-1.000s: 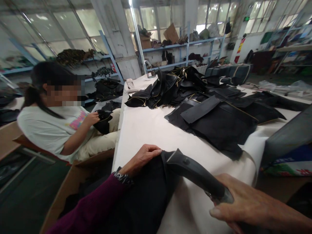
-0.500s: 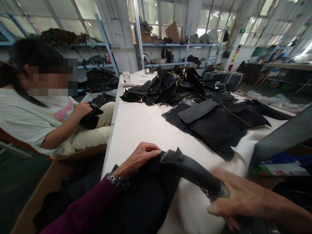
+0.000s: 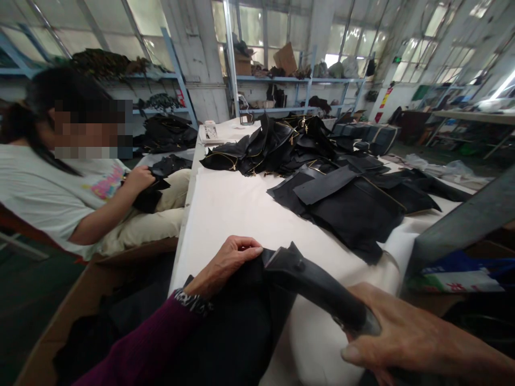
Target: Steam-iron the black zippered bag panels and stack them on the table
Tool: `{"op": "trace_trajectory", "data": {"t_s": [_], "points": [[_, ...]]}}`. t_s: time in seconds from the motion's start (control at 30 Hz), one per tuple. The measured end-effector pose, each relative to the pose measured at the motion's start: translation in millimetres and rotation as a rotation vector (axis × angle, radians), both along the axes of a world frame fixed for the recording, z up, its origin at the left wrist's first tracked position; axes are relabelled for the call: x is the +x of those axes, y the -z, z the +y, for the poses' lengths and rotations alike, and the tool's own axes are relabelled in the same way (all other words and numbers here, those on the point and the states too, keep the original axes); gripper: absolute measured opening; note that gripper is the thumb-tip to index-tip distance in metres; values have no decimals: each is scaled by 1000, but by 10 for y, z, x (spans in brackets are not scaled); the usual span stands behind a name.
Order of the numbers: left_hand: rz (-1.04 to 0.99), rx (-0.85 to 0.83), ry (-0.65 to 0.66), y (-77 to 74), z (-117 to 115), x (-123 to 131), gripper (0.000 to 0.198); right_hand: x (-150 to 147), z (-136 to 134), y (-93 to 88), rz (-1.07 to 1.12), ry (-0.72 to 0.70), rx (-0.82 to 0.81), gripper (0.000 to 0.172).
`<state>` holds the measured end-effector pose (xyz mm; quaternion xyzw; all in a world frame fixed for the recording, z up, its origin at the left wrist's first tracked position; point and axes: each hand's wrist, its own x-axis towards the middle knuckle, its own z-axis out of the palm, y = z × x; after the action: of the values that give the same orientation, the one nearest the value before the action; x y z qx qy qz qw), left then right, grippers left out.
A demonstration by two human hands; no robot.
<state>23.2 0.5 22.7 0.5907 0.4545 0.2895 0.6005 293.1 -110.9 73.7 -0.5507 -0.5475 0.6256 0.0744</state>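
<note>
My left hand [image 3: 231, 264], under a purple sleeve with a patterned cuff, pinches the top edge of a black fabric piece [image 3: 225, 327] between thumb and fingers. The piece hangs down over the near side of the white table [image 3: 225, 203]. My right hand [image 3: 382, 327] is wrapped round the handle end of a black hand-held tool with a curved nozzle [image 3: 317, 279]. The nozzle's tip is at the fabric's upper edge, close beside my left fingertips. Most of the tool's grip is hidden by my right hand and the frame's lower edge.
Black pieces with gold zippers [image 3: 281, 142] are heaped on the table's far half, with flat black panels [image 3: 350, 203] nearer. A grey metal post [image 3: 462, 220] slants at the right. Left, a seated person [image 3: 96, 198] holds black material beside a cardboard box [image 3: 64, 321] of dark cloth.
The view has shifted slightly. Both hands, the fabric and the tool keep nearly the same places, and the nozzle's tip stays at the fabric's edge.
</note>
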Motion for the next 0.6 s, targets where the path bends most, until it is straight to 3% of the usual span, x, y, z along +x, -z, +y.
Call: {"op": "trace_trajectory", "data": {"t_s": [0.17, 0.27, 0.43, 0.53, 0.6], "points": [[60, 56, -36, -50, -51, -98, 23, -138, 93, -7, 52, -2, 130, 27], [126, 145, -34, -145, -92, -222, 20, -102, 160, -73, 80, 14, 293, 27], [217, 326, 188, -307, -190, -339, 31, 36, 56, -59, 63, 37, 310, 30], [252, 372, 320, -276, -207, -322, 27, 102, -81, 10, 68, 55, 244, 30], [291, 405, 342, -229, -192, -302, 24, 145, -158, 43, 53, 75, 216, 31]]}}
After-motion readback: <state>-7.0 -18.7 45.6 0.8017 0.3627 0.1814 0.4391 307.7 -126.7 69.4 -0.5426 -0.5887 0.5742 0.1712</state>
